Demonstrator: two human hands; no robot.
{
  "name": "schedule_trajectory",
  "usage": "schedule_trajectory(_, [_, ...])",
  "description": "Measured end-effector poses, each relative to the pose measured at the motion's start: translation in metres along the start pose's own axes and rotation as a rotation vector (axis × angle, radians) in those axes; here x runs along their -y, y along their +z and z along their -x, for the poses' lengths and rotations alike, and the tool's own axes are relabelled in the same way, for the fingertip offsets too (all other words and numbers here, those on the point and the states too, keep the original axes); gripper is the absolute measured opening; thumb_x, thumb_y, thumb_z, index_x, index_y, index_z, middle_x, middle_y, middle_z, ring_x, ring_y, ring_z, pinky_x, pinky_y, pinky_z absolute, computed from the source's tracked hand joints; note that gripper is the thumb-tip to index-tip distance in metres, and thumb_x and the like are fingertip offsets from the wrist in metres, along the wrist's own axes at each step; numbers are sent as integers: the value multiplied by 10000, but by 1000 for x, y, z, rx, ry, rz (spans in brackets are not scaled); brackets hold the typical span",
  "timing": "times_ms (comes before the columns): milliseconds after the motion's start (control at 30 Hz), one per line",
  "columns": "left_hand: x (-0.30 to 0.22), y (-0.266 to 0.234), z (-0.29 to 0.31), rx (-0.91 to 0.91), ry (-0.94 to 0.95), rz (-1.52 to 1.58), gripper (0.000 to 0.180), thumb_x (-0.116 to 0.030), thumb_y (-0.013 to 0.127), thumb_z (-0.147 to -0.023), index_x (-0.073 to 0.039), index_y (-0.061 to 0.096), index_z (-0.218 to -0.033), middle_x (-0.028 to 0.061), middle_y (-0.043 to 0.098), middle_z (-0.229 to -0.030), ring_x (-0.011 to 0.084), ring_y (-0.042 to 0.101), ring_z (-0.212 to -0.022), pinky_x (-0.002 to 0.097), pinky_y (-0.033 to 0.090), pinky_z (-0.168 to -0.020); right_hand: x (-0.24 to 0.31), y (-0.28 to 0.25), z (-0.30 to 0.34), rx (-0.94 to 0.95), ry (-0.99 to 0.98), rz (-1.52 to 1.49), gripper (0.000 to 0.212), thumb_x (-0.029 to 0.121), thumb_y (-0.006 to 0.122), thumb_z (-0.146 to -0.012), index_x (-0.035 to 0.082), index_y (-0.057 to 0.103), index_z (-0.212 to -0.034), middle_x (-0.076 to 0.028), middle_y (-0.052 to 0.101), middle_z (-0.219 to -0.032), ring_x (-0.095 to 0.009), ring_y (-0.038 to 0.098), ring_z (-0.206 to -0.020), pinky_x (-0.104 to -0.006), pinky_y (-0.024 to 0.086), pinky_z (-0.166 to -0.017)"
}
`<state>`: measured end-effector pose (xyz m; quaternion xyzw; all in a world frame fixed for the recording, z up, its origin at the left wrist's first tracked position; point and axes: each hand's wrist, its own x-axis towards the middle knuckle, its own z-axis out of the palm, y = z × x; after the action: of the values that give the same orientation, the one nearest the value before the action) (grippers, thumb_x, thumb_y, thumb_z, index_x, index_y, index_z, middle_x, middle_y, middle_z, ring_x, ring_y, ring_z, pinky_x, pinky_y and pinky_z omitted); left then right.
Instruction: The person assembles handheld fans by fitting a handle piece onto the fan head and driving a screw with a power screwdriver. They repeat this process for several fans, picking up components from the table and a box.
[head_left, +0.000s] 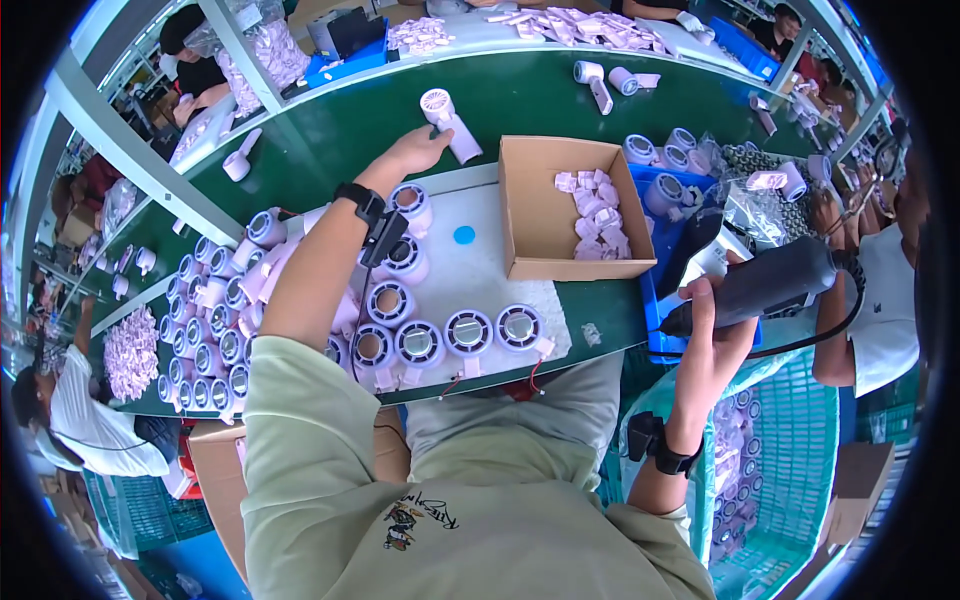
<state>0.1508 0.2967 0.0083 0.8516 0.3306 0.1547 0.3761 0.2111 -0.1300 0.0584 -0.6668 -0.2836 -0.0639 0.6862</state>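
Observation:
My left hand (418, 152) reaches across the bench, its fingers closed on a lilac handheld fan (463, 143) with a round grilled head and a flat handle. The fan is at the green belt, just beyond the pale work mat (485, 280). My right hand (708, 315) is wrapped round a black electric screwdriver (765, 285), whose tip points left over a blue bin. Nearer me on the mat sit several lilac fan heads (469, 331), some with silver round centres and some with copper-brown ones. A small blue disc (464, 235) lies among them.
An open cardboard box (580, 269) holds small lilac parts. More fan bodies (205, 355) crowd the left. Beside my right arm are the blue bin (652, 335) and a lined green basket (790, 450) with fan parts. A metal post (130, 145) rises at left; co-workers sit around.

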Motion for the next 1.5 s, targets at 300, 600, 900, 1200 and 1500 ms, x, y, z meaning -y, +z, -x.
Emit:
schedule_trajectory(300, [-25,-126,134,314,-142,-197,371,-330,686,-866,6,654,-1020,96,679,-902,145,630,-811,287,494,-678,-29,17,-8,-83,-125,-30,464,38,546,-953,-42,339,-1361,-183,523,-1267,-218,552,-1121,-310,436,-945])
schedule_trajectory(600, [26,-141,224,94,-16,-575,480,-392,740,-762,20,657,-995,163,656,-926,279,640,-851,362,503,-732,-26,57,12,-309,-564,440,520,67,604,-920,-50,358,-1363,-217,513,-1277,-298,514,-1194,-386,401,-1019])
schedule_trajectory(900, [99,-166,167,174,-212,-552,447,-391,722,-800,-17,653,-1035,86,648,-942,185,591,-810,304,472,-720,-21,72,34,930,-214,309,432,115,697,-837,18,555,-1233,-186,585,-1173,-317,581,-1095,-361,456,-930])
schedule_trajectory(1200, [102,-174,138,381,-344,-293,508,-393,727,-751,-30,636,-1095,75,626,-964,163,594,-867,275,471,-762,-26,52,31,819,-17,411,514,182,787,-761,35,563,-1199,-142,637,-1021,-291,655,-867,-359,533,-727])
schedule_trajectory(1500, [45,-195,199,-106,-364,397,410,-264,551,-906,1,538,-1218,71,582,-932,122,565,-611,239,454,-537,-27,62,30,762,-55,416,458,184,786,-779,18,616,-1171,-120,665,-936,-204,662,-751,-297,540,-671])
